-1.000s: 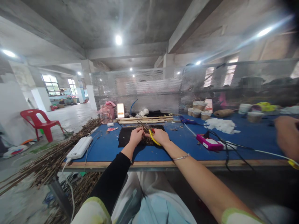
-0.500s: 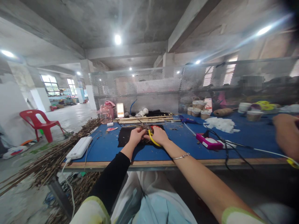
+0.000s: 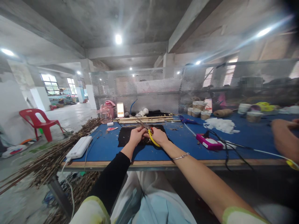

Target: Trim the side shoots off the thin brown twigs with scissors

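Over a black cloth (image 3: 123,137) on the blue table, both hands meet almost fingertip to fingertip. My right hand (image 3: 158,137) is closed on scissors with yellow handles (image 3: 153,140), whose blades point up and to the left. My left hand (image 3: 136,136) is pinched closed beside the blades; what it holds is too small to make out. Brown bits lie on the cloth, partly hidden by my fingers.
Bamboo sticks (image 3: 144,119) lie behind the cloth. A white power bank (image 3: 79,147) and dry twigs (image 3: 53,152) are at left. At right are a magenta device (image 3: 209,142) with cables, white fluff (image 3: 220,124), small pots (image 3: 196,109) and another person's hand (image 3: 285,137).
The scissors' blades have shifted slightly beside my left fingers. The other person's hand at the far right has moved a little. My hands stay in nearly the same place.
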Demonstrator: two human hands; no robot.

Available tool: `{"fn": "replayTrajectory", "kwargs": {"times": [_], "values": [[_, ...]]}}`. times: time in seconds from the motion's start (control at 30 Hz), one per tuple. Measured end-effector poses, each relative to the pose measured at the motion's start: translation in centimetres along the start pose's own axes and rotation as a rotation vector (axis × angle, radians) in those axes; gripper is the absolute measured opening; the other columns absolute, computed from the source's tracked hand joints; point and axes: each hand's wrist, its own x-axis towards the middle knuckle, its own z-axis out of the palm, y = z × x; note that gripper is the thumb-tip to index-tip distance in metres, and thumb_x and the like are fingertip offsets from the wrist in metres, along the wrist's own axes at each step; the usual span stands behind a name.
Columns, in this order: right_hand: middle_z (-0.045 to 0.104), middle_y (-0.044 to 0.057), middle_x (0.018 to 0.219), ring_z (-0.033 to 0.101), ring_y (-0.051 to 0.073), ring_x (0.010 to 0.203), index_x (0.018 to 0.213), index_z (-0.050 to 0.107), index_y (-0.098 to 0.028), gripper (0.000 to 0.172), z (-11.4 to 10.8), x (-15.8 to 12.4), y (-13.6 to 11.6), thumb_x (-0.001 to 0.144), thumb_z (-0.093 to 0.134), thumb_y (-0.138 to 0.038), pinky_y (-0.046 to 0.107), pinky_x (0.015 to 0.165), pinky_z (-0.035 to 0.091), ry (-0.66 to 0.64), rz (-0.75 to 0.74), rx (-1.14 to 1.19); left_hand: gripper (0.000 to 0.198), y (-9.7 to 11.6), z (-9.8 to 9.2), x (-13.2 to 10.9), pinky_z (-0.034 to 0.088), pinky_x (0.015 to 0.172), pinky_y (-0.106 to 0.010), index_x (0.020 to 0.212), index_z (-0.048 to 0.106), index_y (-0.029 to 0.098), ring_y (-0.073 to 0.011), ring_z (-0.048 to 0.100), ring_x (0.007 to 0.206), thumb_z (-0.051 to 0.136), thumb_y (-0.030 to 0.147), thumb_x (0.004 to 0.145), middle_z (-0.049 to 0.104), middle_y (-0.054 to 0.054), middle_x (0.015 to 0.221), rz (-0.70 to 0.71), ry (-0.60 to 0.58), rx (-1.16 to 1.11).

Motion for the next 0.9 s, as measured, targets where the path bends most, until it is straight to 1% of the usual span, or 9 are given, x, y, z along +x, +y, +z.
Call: {"fn": "replayTrajectory", "kwargs": {"times": [0.13, 0.23, 0.33, 0.5, 0.67, 0.9], "values": [[0.065, 0.014, 0.089, 0.061, 0.028, 0.084, 0.096, 0.054, -0.017, 0.069, 0.20, 0.14, 0.09, 0.065, 0.038, -0.076, 0.033, 0.069, 0.043, -0.007, 0.017, 0.002, 0.030, 0.03, -0.09, -0.05, 0.040, 0.043, -0.016, 0.089, 0.067, 0.012, -0.0058, 0.048, 0.048, 0.059, 0.034, 0.070, 0.065, -0.003, 0.071, 0.013, 0.005, 0.040], [0.065, 0.016, 0.090, 0.061, 0.029, 0.085, 0.097, 0.055, -0.016, 0.071, 0.28, 0.22, 0.15, 0.065, 0.037, -0.077, 0.034, 0.070, 0.043, -0.023, 0.031, 0.001, 0.028, 0.23, -0.05, -0.12, 0.040, 0.043, -0.016, 0.089, 0.066, 0.013, -0.0062, 0.049, 0.050, 0.059, 0.032, 0.071, 0.065, -0.003, 0.073, -0.003, 0.012, 0.054], [0.065, 0.016, 0.091, 0.061, 0.030, 0.086, 0.097, 0.057, -0.017, 0.071, 0.28, 0.26, 0.14, 0.065, 0.037, -0.077, 0.034, 0.071, 0.043, -0.045, 0.035, 0.011, 0.026, 0.51, 0.03, -0.24, 0.039, 0.042, -0.015, 0.089, 0.067, 0.013, -0.0064, 0.049, 0.050, 0.059, 0.030, 0.071, 0.065, -0.003, 0.071, -0.023, 0.030, 0.073], [0.065, 0.016, 0.093, 0.061, 0.028, 0.087, 0.096, 0.058, -0.017, 0.069, 0.30, 0.32, 0.22, 0.066, 0.038, -0.076, 0.033, 0.072, 0.043, -0.067, 0.045, 0.021, 0.027, 0.74, 0.06, -0.38, 0.039, 0.042, -0.016, 0.090, 0.067, 0.012, -0.0063, 0.048, 0.049, 0.058, 0.029, 0.072, 0.065, -0.003, 0.071, -0.006, 0.033, 0.112], [0.065, 0.015, 0.093, 0.061, 0.028, 0.089, 0.094, 0.060, -0.018, 0.068, 0.46, 0.47, 0.44, 0.066, 0.038, -0.076, 0.032, 0.072, 0.043, -0.089, 0.047, 0.045, 0.032, 0.36, -0.04, -0.17, 0.040, 0.042, -0.017, 0.094, 0.066, 0.013, -0.0075, 0.051, 0.052, 0.061, 0.031, 0.070, 0.066, -0.004, 0.077, -0.022, 0.052, 0.110], [0.065, 0.014, 0.093, 0.061, 0.028, 0.088, 0.094, 0.059, -0.019, 0.067, 0.41, 0.52, 0.43, 0.066, 0.037, -0.076, 0.033, 0.071, 0.043, -0.085, 0.054, 0.027, 0.027, -0.08, -0.17, 0.10, 0.039, 0.041, -0.016, 0.090, 0.067, 0.013, -0.0064, 0.048, 0.049, 0.058, 0.030, 0.071, 0.064, -0.003, 0.073, 0.011, 0.047, 0.160]]}}
